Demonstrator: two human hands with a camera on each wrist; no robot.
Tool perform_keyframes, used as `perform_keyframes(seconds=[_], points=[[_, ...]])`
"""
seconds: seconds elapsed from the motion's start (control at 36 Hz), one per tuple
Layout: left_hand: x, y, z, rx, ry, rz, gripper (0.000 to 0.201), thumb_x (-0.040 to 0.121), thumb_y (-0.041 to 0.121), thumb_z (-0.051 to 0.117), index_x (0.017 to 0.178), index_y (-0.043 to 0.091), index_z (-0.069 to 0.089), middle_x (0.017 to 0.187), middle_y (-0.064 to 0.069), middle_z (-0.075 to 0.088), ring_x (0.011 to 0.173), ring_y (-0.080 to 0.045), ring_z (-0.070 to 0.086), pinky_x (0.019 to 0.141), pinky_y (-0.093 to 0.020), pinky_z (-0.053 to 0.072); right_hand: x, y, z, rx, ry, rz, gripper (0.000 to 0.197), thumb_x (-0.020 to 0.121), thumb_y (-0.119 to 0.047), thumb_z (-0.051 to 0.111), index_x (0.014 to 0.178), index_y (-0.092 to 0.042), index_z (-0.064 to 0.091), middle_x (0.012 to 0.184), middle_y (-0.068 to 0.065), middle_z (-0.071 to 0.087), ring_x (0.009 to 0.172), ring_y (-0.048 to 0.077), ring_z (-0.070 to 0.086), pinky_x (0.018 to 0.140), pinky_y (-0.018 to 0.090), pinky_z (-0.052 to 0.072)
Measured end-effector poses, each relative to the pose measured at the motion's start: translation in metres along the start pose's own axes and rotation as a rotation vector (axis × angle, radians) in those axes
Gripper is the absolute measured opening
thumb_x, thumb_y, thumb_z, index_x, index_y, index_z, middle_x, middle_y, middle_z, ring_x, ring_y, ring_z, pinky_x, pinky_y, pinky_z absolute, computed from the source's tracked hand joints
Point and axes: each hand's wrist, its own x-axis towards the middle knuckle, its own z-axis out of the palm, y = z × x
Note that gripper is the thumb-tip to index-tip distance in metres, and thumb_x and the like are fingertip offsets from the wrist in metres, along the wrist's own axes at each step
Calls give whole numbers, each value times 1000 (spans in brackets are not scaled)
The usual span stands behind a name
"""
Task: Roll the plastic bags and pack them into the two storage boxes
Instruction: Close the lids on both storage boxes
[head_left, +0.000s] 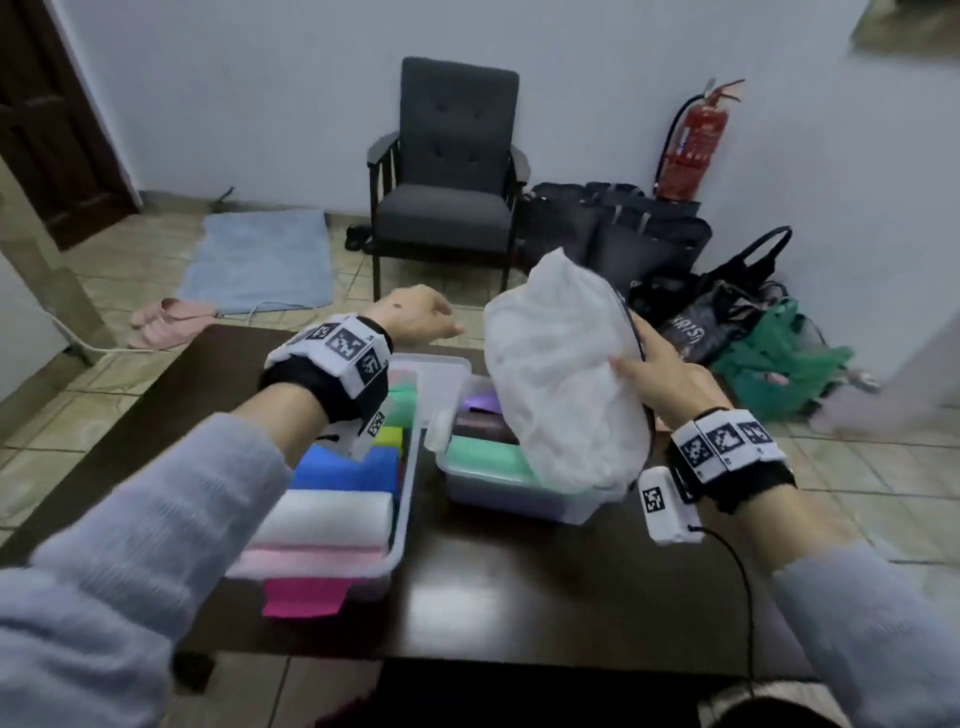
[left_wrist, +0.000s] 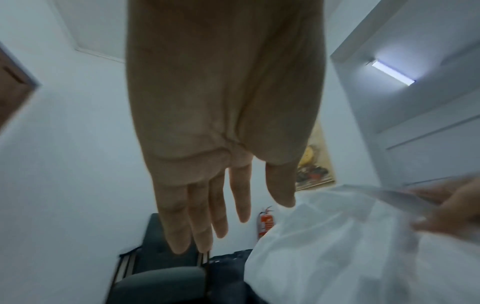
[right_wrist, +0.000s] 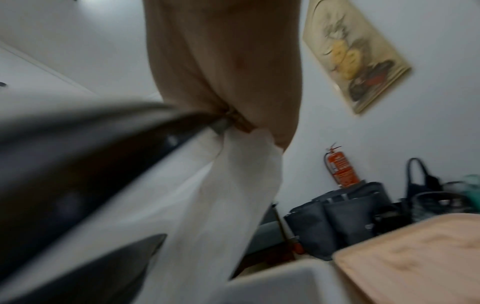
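Hands in head view: right hand (head_left: 655, 371) gripping white bag (head_left: 561, 384) over right box (head_left: 519, 499); left hand (head_left: 415, 316) empty, raised above left box (head_left: 400, 540). Left wrist: fingers (left_wrist: 179, 216) straight. Right wrist: pinching. Both boxes nearly full; this bag unrolled.

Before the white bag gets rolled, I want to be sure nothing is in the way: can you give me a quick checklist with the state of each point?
1. White bag held: ok, the right hand grips its edge, and it hangs above the right box.
2. Left hand free to help: ok, fingers straight, holding nothing.
3. Bag flattened for rolling: not ok, it is crumpled and puffed up.
4. Bare table to roll on: ok, a dark stretch lies in front of the boxes.
5. Room in the right box: cannot tell, the bag hides most of it.
6. Room in the left box: not ok, rolls seem to fill it.
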Motion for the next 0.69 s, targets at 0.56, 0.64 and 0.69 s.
perform_keyframes(seconds=[0.56,0.64,0.69], points=[[-84,183,306,-133,-356,429,58,96,30,49,147,10,27,154,-12,22,143,-24,19,116,-33,17,-309,206,-113,-155,869,352,57,73,27,29,107,-4,62,113,17,60,113,35,54,98,6,35],[-89,176,340,-32,-269,472,55,98,30,44,147,13,26,157,-9,17,145,-22,11,118,-37,10,-352,226,-97,-219,983,385,50,68,19,27,101,7,62,109,28,52,102,40,55,91,6,38],[-91,168,355,42,-196,520,53,100,29,40,148,15,24,158,-6,15,146,-20,8,118,-36,6,-372,240,-84,-277,1009,449,47,68,15,27,101,11,60,111,28,46,102,40,52,97,26,40]])
